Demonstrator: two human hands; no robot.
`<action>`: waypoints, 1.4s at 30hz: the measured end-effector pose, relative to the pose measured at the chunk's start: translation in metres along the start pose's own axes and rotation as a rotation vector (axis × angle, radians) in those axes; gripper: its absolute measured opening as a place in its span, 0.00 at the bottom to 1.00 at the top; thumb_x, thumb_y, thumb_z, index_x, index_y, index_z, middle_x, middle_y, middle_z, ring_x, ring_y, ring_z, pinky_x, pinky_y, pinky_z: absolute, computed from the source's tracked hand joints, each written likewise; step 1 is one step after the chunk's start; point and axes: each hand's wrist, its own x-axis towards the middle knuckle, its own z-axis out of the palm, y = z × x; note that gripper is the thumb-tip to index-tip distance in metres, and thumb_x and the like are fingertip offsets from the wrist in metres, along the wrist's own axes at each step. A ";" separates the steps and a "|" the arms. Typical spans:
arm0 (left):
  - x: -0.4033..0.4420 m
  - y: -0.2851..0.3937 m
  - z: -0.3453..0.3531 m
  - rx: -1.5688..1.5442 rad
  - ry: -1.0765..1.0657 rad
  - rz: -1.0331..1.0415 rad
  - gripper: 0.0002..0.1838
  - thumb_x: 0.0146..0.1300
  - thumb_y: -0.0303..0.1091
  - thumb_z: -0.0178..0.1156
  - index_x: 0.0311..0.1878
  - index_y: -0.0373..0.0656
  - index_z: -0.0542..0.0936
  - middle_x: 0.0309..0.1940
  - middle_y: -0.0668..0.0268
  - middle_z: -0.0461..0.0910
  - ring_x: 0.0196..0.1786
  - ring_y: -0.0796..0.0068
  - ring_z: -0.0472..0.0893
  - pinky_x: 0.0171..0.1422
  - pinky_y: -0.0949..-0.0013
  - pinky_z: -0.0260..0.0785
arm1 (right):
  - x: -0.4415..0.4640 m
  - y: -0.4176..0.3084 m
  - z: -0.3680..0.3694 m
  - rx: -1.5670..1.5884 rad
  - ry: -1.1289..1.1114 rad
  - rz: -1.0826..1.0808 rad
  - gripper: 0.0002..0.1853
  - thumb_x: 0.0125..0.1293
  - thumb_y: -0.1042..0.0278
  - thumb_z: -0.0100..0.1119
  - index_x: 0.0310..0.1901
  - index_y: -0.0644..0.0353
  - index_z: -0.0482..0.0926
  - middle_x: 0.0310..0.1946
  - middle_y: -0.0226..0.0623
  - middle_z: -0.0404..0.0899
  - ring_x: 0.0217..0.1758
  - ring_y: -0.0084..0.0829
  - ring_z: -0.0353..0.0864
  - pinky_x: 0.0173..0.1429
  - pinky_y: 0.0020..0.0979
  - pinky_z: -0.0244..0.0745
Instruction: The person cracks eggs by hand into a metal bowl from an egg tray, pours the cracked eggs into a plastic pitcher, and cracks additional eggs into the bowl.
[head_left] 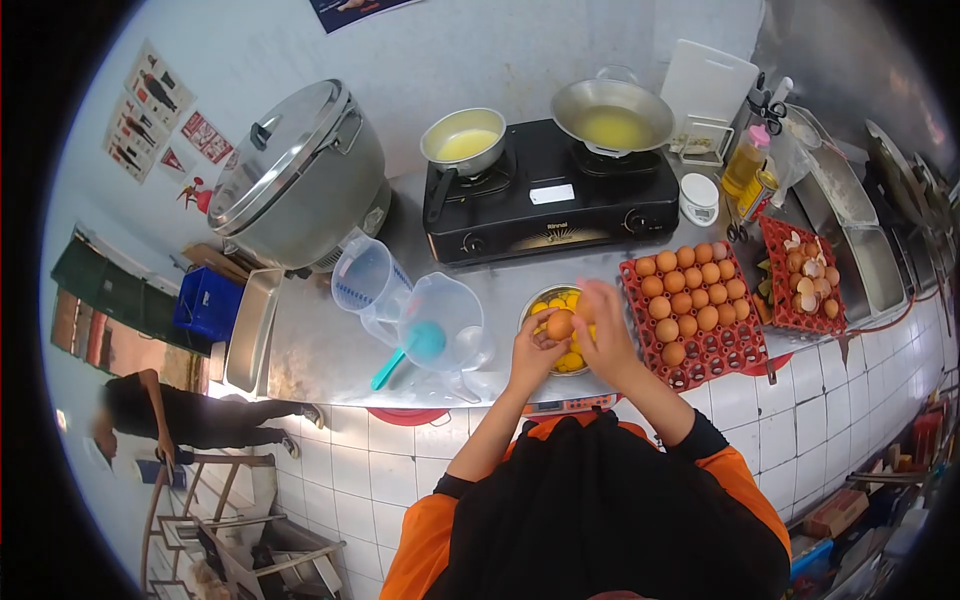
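Observation:
Over a metal bowl [526, 310] of several yolks and egg liquid, my left hand [535, 358] is closed around a brown egg [560, 324]. Beside it, my right hand [608, 345] is slightly blurred, its fingers bent round what looks like a second brown egg [584, 312]. The two eggs are close together; I cannot tell whether they touch. To the right lies a red egg tray [700, 372] with several rows of whole brown eggs and bare cups at its near end. A second red tray [790, 315] holds cracked shells.
A black two-burner stove [552, 225] carries a saucepan [464, 140] and a wok [612, 112], both with yellowish liquid. Clear plastic jugs [440, 318] and a teal ladle-like utensil [388, 370] sit left. A large steel cooker [300, 165], a white scale [699, 196] and a person [165, 415] are farther off.

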 end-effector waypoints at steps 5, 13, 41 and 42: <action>0.003 -0.011 -0.010 -0.015 -0.006 -0.062 0.31 0.55 0.15 0.64 0.64 0.33 0.69 0.54 0.59 0.76 0.54 0.71 0.81 0.57 0.72 0.77 | -0.008 0.001 0.016 -0.153 -0.174 -0.119 0.26 0.60 0.72 0.63 0.61 0.55 0.70 0.56 0.48 0.70 0.55 0.49 0.74 0.59 0.45 0.71; 0.005 -0.001 -0.009 -0.063 -0.058 -0.073 0.32 0.56 0.15 0.63 0.65 0.35 0.68 0.54 0.60 0.76 0.54 0.71 0.81 0.57 0.71 0.77 | -0.005 -0.002 0.010 -0.047 -0.047 0.010 0.23 0.64 0.73 0.58 0.61 0.58 0.70 0.54 0.44 0.72 0.57 0.42 0.73 0.59 0.40 0.70; 0.000 0.009 -0.006 0.440 0.081 0.257 0.20 0.51 0.25 0.69 0.50 0.36 0.81 0.46 0.57 0.81 0.50 0.65 0.81 0.58 0.68 0.72 | -0.025 0.013 0.010 0.215 -0.208 0.346 0.26 0.56 0.76 0.62 0.59 0.54 0.80 0.48 0.45 0.82 0.42 0.36 0.85 0.49 0.30 0.81; 0.000 0.010 -0.006 0.438 0.086 0.254 0.20 0.51 0.25 0.69 0.50 0.36 0.81 0.46 0.57 0.81 0.50 0.65 0.81 0.58 0.68 0.72 | -0.024 0.014 0.010 0.184 -0.224 0.327 0.27 0.56 0.76 0.63 0.60 0.53 0.80 0.48 0.44 0.82 0.43 0.37 0.85 0.49 0.31 0.81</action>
